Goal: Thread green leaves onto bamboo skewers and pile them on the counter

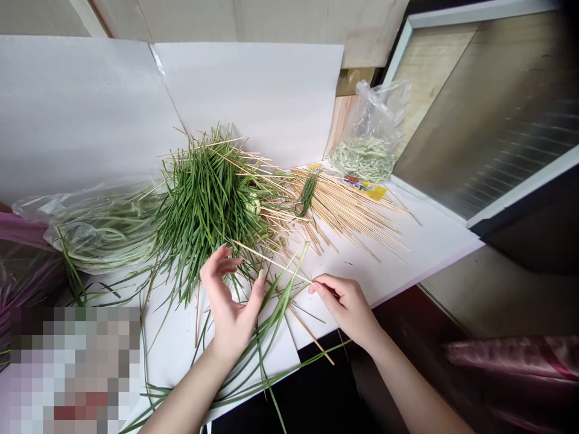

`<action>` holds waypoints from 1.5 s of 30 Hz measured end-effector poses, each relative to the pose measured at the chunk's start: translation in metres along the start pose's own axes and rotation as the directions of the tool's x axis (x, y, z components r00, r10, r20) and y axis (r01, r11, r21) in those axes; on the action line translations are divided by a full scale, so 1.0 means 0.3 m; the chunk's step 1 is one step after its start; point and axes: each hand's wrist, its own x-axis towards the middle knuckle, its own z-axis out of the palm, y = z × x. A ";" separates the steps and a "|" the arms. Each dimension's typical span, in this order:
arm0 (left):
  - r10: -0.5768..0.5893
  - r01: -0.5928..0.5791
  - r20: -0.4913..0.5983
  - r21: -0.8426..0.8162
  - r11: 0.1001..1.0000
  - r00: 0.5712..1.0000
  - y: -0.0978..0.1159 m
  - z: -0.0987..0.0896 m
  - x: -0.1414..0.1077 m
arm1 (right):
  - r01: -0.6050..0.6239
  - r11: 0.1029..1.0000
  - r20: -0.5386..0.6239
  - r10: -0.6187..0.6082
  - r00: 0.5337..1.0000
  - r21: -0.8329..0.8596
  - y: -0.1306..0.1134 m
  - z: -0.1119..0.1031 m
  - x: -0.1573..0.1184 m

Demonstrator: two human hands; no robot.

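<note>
My right hand [347, 306] pinches the near end of a thin bamboo skewer [272, 260], which points up and left across the table. Long garlic chive leaves [284, 295] cross the skewer near its right part; I cannot tell whether they are threaded on it. My left hand [231, 304] is open beside the leaves, thumb and fingers apart, with nothing visible in it. The skewer's far tip comes close to its fingertips. Just beyond lies a big heap of skewered green chives [212, 199], with a coiled pale-green piece [253, 205] at its right side.
Loose bamboo skewers [353, 208] spread over the white table [389, 271]. A clear bag of pale green pieces [366, 157] stands at the back right, and a plastic bag of long chives [117, 232] lies left. White panels [253, 90] back the table. Stray leaves hang over the front edge.
</note>
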 end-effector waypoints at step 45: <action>-0.437 0.628 0.482 -0.366 0.687 0.759 -0.072 -0.045 0.124 | -0.151 0.971 0.096 0.170 0.981 -0.185 0.093 -0.219 0.020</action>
